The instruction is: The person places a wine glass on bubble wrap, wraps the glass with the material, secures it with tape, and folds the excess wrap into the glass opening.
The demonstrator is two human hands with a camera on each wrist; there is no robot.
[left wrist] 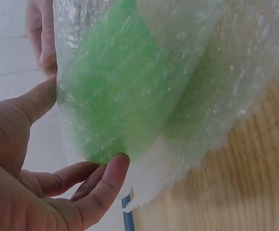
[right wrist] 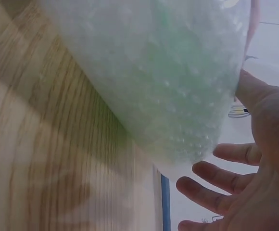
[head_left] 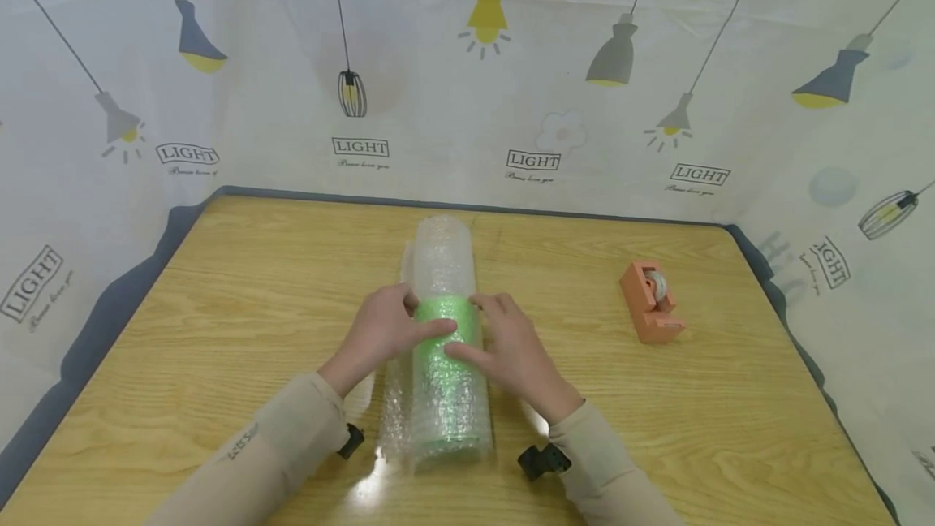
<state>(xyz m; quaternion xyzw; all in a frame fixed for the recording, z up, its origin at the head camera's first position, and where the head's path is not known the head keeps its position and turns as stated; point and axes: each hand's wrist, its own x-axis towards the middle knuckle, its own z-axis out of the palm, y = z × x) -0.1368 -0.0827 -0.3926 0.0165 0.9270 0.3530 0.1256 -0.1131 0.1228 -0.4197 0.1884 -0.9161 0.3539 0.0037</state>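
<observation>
A green cylindrical object (head_left: 447,384) lies lengthwise on the table inside clear bubble wrap (head_left: 444,254). The wrap reaches past the green part at the far end, and a loose flap lies along its left side. My left hand (head_left: 387,327) holds the wrapped cylinder from the left, thumb on top and fingers bent against the wrap (left wrist: 115,91). From the right, my right hand (head_left: 514,351) lays its thumb on top. In the right wrist view its fingers (right wrist: 216,178) are spread and fairly straight at the edge of the wrap (right wrist: 178,96).
An orange tape dispenser (head_left: 648,303) with a roll of tape stands on the right of the wooden table (head_left: 241,299). Behind and beside the table hangs a pale cloth (head_left: 438,104) printed with lamps. Dark edging runs round the tabletop.
</observation>
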